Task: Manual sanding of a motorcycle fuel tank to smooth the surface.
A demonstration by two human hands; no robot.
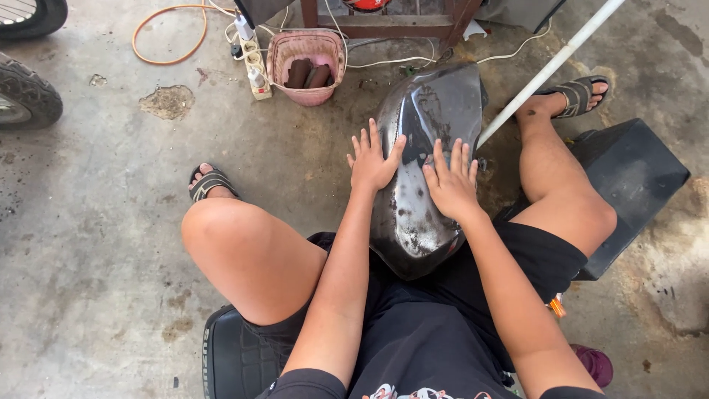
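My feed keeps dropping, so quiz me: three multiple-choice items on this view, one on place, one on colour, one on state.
1. Where does the pink basket stand?
A. beyond the tank
B. on the person's lap
C. on the black seat

2. What colour is the coiled hose?
A. blue
B. orange
C. white

3. How do the left hand and right hand rest on the black fuel tank?
A. clenched
B. gripping a tool
C. flat, fingers spread

Answers:
1 A, it stands on the concrete past the tank.
2 B, an orange loop.
3 C, both palms lie open.
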